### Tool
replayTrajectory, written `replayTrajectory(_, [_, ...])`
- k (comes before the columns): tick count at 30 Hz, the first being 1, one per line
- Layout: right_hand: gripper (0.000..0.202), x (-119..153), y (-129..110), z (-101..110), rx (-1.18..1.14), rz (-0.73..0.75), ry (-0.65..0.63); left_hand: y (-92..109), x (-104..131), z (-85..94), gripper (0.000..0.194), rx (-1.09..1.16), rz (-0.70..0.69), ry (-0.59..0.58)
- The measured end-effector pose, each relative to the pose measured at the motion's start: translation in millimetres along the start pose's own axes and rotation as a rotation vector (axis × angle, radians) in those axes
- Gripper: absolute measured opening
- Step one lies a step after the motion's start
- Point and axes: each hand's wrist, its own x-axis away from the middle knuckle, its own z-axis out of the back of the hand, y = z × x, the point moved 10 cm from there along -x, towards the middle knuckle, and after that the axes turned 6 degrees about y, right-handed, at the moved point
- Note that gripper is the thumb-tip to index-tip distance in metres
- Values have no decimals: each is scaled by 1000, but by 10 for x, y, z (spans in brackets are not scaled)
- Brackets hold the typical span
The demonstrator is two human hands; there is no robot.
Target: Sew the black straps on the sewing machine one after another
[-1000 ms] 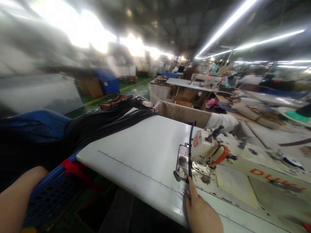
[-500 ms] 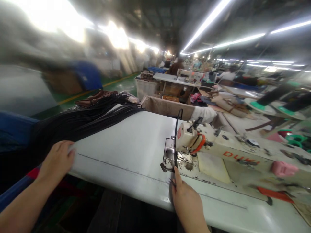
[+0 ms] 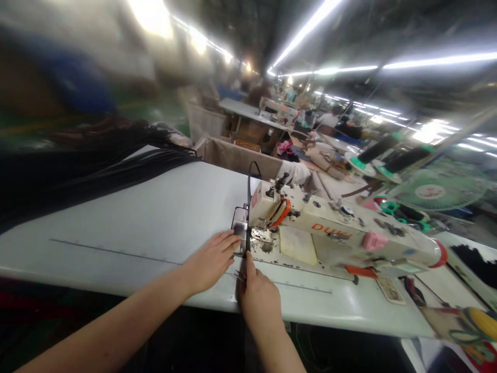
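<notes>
A narrow black strip (image 3: pixel 249 199) runs under the head of the white sewing machine (image 3: pixel 306 223) and loops up behind it. My left hand (image 3: pixel 212 261) lies with outstretched fingers over the metal plate (image 3: pixel 239 230) just left of the strip, fingertips close to its edge. On the strip's near end presses the index finger of my right hand (image 3: pixel 262 295). The other fingers of that hand are curled around a small dark tool (image 3: pixel 240 276) with two thin points; most of it is hidden in the palm.
A pile of long black strips (image 3: pixel 116 173) covers the table's (image 3: pixel 155 217) left end. Behind the table stands a fabric-lined bin (image 3: pixel 233 158). Black thread cones (image 3: pixel 378 151) and a green fan (image 3: pixel 430 191) are at right. Other workstations fill the background.
My left hand has moved from the table's left edge to the plate beside the strip. The right hand stays at the strip. The view has turned right.
</notes>
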Motion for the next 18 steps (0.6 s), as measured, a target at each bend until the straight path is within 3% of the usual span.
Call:
replayTrajectory(5, [61,47,66,-8,-93,-14,25,241,-95,-116,41,-39,-42,19])
replayTrajectory(11, [50,32,242,55,-287,-13,38,287,-32,-107,43,-68,-69,53])
replayTrajectory(15, [43,-24,505,96,-252,-90,136,289,-43,-103,46,-59,-51,76])
replayTrajectory(18, [38,-26,563,88,-223,-72,226,286,-51,-114,50,-57,-45,83])
